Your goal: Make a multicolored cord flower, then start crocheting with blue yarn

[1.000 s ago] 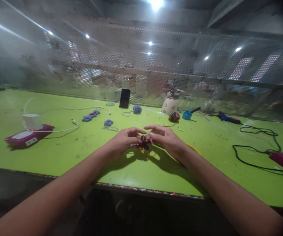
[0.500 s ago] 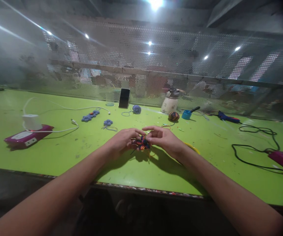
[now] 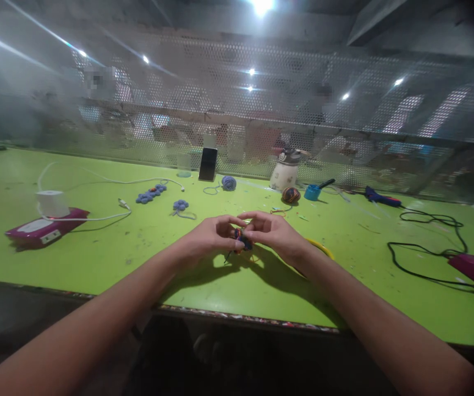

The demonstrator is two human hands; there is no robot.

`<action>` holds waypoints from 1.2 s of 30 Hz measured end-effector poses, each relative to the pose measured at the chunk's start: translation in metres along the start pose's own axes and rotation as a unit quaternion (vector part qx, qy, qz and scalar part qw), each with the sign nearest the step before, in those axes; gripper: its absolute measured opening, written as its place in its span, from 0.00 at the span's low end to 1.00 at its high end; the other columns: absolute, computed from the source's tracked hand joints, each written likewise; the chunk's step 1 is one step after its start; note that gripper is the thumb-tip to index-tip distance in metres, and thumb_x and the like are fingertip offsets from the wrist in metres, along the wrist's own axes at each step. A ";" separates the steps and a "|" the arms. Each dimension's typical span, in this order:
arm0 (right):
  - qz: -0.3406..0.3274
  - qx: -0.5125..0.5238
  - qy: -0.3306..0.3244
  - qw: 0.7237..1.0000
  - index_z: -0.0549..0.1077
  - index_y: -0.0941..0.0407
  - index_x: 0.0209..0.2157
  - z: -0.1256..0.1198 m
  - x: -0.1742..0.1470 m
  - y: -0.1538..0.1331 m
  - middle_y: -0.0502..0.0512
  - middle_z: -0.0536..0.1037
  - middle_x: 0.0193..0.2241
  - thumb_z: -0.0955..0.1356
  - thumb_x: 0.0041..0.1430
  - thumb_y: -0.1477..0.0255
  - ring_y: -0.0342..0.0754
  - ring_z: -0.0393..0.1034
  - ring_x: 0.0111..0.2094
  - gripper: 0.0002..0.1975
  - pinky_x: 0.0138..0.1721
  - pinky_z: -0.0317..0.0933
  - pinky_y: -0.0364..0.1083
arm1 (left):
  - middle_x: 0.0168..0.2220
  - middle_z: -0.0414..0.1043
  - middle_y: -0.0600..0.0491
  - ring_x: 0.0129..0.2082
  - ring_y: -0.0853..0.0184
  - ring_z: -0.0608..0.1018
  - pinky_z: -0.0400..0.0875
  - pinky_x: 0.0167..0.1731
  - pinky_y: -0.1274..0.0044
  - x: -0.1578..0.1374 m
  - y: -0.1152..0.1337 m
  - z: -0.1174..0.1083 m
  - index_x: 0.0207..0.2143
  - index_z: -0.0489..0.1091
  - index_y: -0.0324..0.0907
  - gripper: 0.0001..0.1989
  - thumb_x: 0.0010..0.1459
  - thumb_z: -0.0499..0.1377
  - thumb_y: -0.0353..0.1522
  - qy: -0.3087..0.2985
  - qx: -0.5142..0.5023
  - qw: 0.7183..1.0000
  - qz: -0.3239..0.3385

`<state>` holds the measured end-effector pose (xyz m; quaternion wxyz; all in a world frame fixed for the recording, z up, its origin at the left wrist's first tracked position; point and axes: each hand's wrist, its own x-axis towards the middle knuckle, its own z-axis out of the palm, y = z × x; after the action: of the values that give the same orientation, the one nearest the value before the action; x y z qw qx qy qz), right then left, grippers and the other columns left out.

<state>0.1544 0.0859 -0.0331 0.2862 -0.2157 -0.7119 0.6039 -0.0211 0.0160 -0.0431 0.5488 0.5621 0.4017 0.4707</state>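
Between both hands, just above the green table (image 3: 130, 264), is a small multicoloured yarn piece (image 3: 243, 240), dark blue with orange and yellow, with loose strands hanging below. My left hand (image 3: 216, 234) pinches it with thumb and fingers from the left. From the right, my right hand (image 3: 272, 231) grips it with fingers bent and thumb on its near side. The fingers hide much of the piece. Behind my right hand lies a multicoloured yarn ball (image 3: 291, 194), with a strand trailing toward the hands.
Blue yarn flowers (image 3: 151, 193), a single one (image 3: 180, 205) and a blue yarn ball (image 3: 229, 183) lie beyond. A phone (image 3: 208, 164), a jug (image 3: 285, 170) and blue tape (image 3: 312, 192) stand behind. Purple power strips (image 3: 47, 226) with cords flank both sides; a glue gun (image 3: 382, 197) lies right.
My left thumb has come forward onto the near side of the yarn piece, covering more of it. My right hand has hardly moved.
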 end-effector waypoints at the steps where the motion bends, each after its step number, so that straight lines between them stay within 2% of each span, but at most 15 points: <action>1: 0.001 0.001 -0.001 1.000 0.71 0.58 0.43 0.000 0.000 0.000 0.48 0.72 0.24 0.72 0.48 0.73 0.42 0.67 0.26 0.17 0.32 0.61 0.45 | 0.34 0.75 0.47 0.34 0.64 0.76 0.66 0.36 0.71 0.001 -0.001 -0.001 0.43 0.70 0.39 0.22 0.43 0.68 0.27 -0.002 -0.002 1.000 0.006; 4: 0.007 0.004 0.004 1.000 0.72 0.57 0.41 0.001 0.000 0.001 0.48 0.72 0.24 0.73 0.48 0.71 0.42 0.66 0.25 0.17 0.30 0.60 0.44 | 0.32 0.75 0.48 0.32 0.65 0.76 0.67 0.35 0.71 0.005 -0.004 -0.002 0.42 0.71 0.38 0.21 0.42 0.67 0.24 -0.008 0.000 1.000 0.019; 9: 0.023 -0.004 0.011 1.000 0.73 0.57 0.43 -0.001 0.001 0.002 0.52 0.74 0.26 0.71 0.52 0.66 0.42 0.66 0.25 0.17 0.29 0.61 0.44 | 0.35 0.77 0.44 0.35 0.62 0.77 0.67 0.37 0.70 0.004 -0.002 -0.001 0.43 0.71 0.38 0.21 0.43 0.65 0.23 -0.023 0.005 0.999 0.028; 16: 0.071 0.013 0.023 0.997 0.73 0.58 0.40 -0.005 0.002 0.003 0.52 0.74 0.25 0.70 0.55 0.66 0.40 0.65 0.23 0.13 0.28 0.61 0.43 | 0.38 0.76 0.42 0.38 0.59 0.77 0.68 0.41 0.67 0.001 0.001 -0.001 0.44 0.71 0.37 0.22 0.43 0.65 0.22 0.006 0.007 1.000 0.016; 25: 0.053 -0.019 -0.001 0.998 0.75 0.59 0.38 -0.002 0.001 -0.002 0.49 0.71 0.22 0.69 0.56 0.66 0.40 0.64 0.23 0.11 0.29 0.59 0.43 | 0.39 0.76 0.42 0.40 0.58 0.77 0.66 0.44 0.66 0.001 -0.002 -0.003 0.43 0.71 0.38 0.20 0.44 0.65 0.22 0.004 -0.014 1.000 0.011; 29: 0.072 -0.002 0.012 0.997 0.74 0.59 0.39 -0.002 0.000 -0.004 0.50 0.73 0.23 0.71 0.52 0.69 0.40 0.65 0.24 0.13 0.30 0.59 0.43 | 0.40 0.76 0.43 0.41 0.58 0.77 0.65 0.46 0.66 0.000 -0.003 -0.004 0.43 0.70 0.39 0.19 0.46 0.64 0.23 -0.004 -0.026 1.000 -0.001; 33: 0.082 0.037 0.011 0.996 0.74 0.57 0.40 -0.005 0.000 -0.003 0.50 0.74 0.25 0.73 0.45 0.75 0.41 0.66 0.25 0.17 0.29 0.59 0.44 | 0.41 0.74 0.46 0.41 0.60 0.76 0.64 0.46 0.68 0.000 -0.002 -0.007 0.43 0.70 0.40 0.22 0.43 0.64 0.21 -0.002 -0.035 0.999 -0.004; 36: 0.080 0.064 0.022 0.994 0.74 0.57 0.39 -0.006 0.001 -0.002 0.50 0.72 0.25 0.72 0.44 0.77 0.41 0.66 0.25 0.17 0.29 0.59 0.44 | 0.44 0.73 0.46 0.43 0.60 0.75 0.65 0.43 0.69 -0.001 0.000 -0.008 0.44 0.70 0.42 0.23 0.42 0.60 0.21 -0.014 -0.057 0.998 -0.026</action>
<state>0.1573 0.0909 -0.0307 0.2659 -0.2667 -0.6458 0.6641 -0.0292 0.0166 -0.0433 0.5974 0.5257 0.3810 0.4707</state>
